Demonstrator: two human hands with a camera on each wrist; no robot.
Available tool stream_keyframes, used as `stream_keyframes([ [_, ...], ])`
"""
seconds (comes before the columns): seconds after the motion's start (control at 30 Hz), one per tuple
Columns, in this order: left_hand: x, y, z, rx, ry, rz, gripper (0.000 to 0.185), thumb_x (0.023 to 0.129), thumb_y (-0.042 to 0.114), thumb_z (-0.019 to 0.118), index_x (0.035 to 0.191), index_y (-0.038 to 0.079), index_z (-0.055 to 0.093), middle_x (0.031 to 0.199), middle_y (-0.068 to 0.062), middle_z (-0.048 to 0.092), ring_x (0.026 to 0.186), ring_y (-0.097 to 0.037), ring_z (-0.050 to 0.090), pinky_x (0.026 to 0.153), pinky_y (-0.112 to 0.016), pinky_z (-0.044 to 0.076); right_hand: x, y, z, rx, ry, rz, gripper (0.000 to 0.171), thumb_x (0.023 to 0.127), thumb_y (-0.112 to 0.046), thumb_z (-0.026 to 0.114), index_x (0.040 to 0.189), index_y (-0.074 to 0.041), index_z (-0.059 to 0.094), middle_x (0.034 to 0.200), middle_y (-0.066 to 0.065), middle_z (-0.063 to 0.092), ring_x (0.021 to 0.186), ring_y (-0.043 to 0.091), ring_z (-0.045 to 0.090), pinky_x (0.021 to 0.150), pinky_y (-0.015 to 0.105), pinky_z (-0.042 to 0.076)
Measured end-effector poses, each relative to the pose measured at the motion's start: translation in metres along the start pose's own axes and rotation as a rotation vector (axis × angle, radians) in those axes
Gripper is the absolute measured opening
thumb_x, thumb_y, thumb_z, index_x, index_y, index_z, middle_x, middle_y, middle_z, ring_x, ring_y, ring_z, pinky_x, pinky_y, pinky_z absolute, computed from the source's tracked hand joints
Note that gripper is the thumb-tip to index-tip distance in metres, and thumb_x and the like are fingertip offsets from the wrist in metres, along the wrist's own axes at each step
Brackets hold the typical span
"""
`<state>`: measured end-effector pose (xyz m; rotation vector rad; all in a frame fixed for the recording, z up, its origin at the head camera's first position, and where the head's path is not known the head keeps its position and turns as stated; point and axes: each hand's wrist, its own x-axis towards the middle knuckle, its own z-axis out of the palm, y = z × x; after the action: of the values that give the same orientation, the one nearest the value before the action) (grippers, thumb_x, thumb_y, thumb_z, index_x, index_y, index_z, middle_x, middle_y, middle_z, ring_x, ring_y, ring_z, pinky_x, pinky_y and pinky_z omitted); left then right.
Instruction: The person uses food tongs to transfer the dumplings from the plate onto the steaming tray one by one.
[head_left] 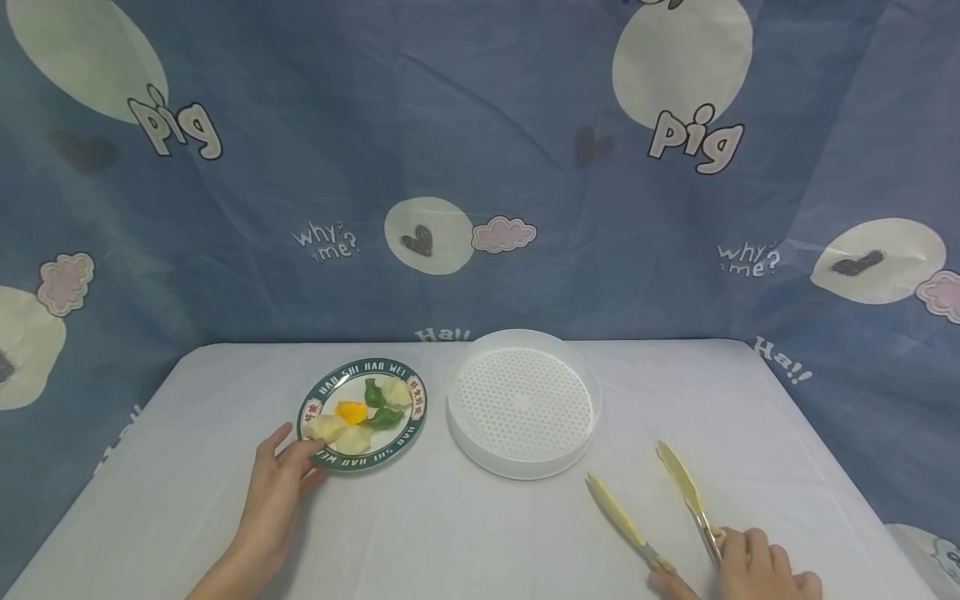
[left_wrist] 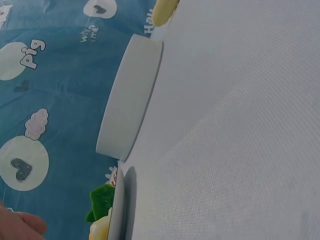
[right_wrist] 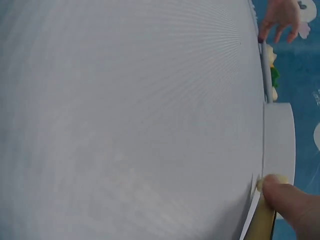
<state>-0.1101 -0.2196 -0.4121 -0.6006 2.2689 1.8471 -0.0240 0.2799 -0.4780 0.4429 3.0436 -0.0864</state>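
Well, a round white plate with a dark green rim point(head_left: 363, 462) held small dumpling shapes: three pale yellow ones point(head_left: 351, 439), two dark green ones point(head_left: 386, 418) and one bright orange-yellow one point(head_left: 351, 412). It sat on the left side of the table. Near it, on the right, stood a round white tray point(head_left: 522, 404) with a low wall and a floor full of little holes.

The left hand point(head_left: 273, 492) touched the plate's near left edge, its fingers apart. The right hand point(head_left: 761, 562) gripped gold-coloured tongs point(head_left: 618, 512), and their two tips were spread wide, with a gap between them. The tray stood between the plate and the tongs.

A smooth white cloth point(head_left: 465, 533) covered the table. Behind hung a blue curtain point(head_left: 480, 108) with pale round spots, pink clouds, dark hearts and words like "pig" and "why me?"
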Motion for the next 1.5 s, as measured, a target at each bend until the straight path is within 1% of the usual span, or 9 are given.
stream_keyframes([
  [0.17, 0.001, -0.001, -0.001, 0.003, -0.003, 0.001, 0.09, 0.113, 0.029, 0.043, 0.168, 0.003, -0.024, 0.175, -0.039, 0.012, 0.162, -0.05, 0.029, 0.139, -0.056, 0.029, 0.002, 0.0, 0.001, 0.013, 0.001, -0.006, 0.122, 0.053, -0.107, 0.066, 0.095, 0.008, 0.056, 0.074, 0.01, 0.047, 0.072, 0.025, 0.052, 0.063, 0.045, 0.042],
  [0.37, 0.001, -0.001, 0.001, -0.001, 0.0, -0.002, 0.09, 0.113, 0.029, 0.043, 0.169, 0.004, -0.023, 0.175, -0.038, 0.009, 0.163, -0.049, 0.028, 0.139, -0.055, 0.03, 0.001, -0.004, -0.005, 0.001, 0.017, 0.001, 0.121, 0.055, -0.103, 0.07, 0.097, 0.009, 0.057, 0.076, 0.011, 0.05, 0.075, 0.026, 0.055, 0.066, 0.05, 0.047],
  [0.63, 0.001, 0.0, 0.001, -0.019, 0.001, -0.006, 0.09, 0.113, 0.029, 0.044, 0.169, 0.004, -0.022, 0.176, -0.037, 0.01, 0.163, -0.048, 0.028, 0.14, -0.054, 0.029, 0.004, -0.004, -0.019, 0.017, -0.166, 0.01, 0.116, 0.072, -0.097, 0.066, 0.105, 0.014, 0.057, 0.081, 0.014, 0.057, 0.077, 0.027, 0.059, 0.07, 0.053, 0.056],
  [0.93, 0.002, 0.001, 0.003, -0.028, 0.003, -0.003, 0.089, 0.113, 0.027, 0.044, 0.169, 0.004, -0.021, 0.175, -0.036, 0.014, 0.162, -0.046, 0.03, 0.139, -0.052, 0.032, 0.003, -0.009, -0.03, 0.037, -0.216, 0.027, 0.116, 0.075, -0.1, 0.058, 0.101, 0.013, 0.055, 0.074, 0.011, 0.05, 0.066, 0.024, 0.051, 0.052, 0.031, 0.037],
  [1.07, 0.003, 0.001, 0.002, -0.021, 0.0, -0.003, 0.089, 0.113, 0.028, 0.044, 0.169, 0.003, -0.021, 0.175, -0.037, 0.012, 0.162, -0.048, 0.029, 0.139, -0.053, 0.031, 0.003, -0.009, -0.032, 0.013, -0.185, 0.019, 0.117, 0.076, -0.1, 0.057, 0.102, 0.014, 0.057, 0.075, 0.011, 0.049, 0.066, 0.024, 0.051, 0.053, 0.031, 0.036],
  [1.17, 0.004, 0.0, 0.001, -0.021, -0.001, -0.005, 0.089, 0.113, 0.028, 0.044, 0.169, 0.003, -0.021, 0.175, -0.036, 0.012, 0.162, -0.048, 0.029, 0.138, -0.053, 0.032, 0.003, -0.01, -0.033, 0.001, -0.122, 0.013, 0.117, 0.076, -0.1, 0.057, 0.1, 0.015, 0.057, 0.074, 0.011, 0.047, 0.065, 0.024, 0.05, 0.053, 0.031, 0.035],
  [1.33, 0.004, 0.0, 0.001, -0.029, 0.004, -0.01, 0.089, 0.113, 0.028, 0.045, 0.17, 0.005, -0.019, 0.176, -0.035, 0.012, 0.161, -0.045, 0.032, 0.136, -0.048, 0.035, -0.003, -0.015, -0.037, 0.038, 0.127, -0.023, 0.109, 0.072, -0.096, 0.067, 0.092, 0.011, 0.057, 0.068, 0.008, 0.041, 0.057, 0.021, 0.043, 0.049, 0.028, 0.03],
  [1.43, 0.005, -0.001, 0.0, -0.029, 0.005, -0.014, 0.089, 0.113, 0.029, 0.045, 0.171, 0.006, -0.018, 0.176, -0.035, 0.01, 0.16, -0.043, 0.034, 0.122, -0.024, 0.052, -0.006, -0.02, -0.042, 0.053, 0.184, -0.043, 0.111, 0.071, -0.096, 0.068, 0.097, 0.011, 0.059, 0.069, 0.007, 0.044, 0.057, 0.021, 0.043, 0.05, 0.03, 0.034],
  [1.5, 0.006, -0.002, -0.001, -0.028, 0.002, -0.018, 0.089, 0.113, 0.029, 0.045, 0.171, 0.005, -0.018, 0.176, -0.035, 0.009, 0.16, -0.043, 0.034, 0.103, -0.006, 0.055, -0.006, -0.024, -0.048, 0.048, 0.148, -0.038, 0.115, 0.072, -0.098, 0.065, 0.103, 0.012, 0.06, 0.072, 0.008, 0.047, 0.06, 0.021, 0.046, 0.053, 0.031, 0.037],
])
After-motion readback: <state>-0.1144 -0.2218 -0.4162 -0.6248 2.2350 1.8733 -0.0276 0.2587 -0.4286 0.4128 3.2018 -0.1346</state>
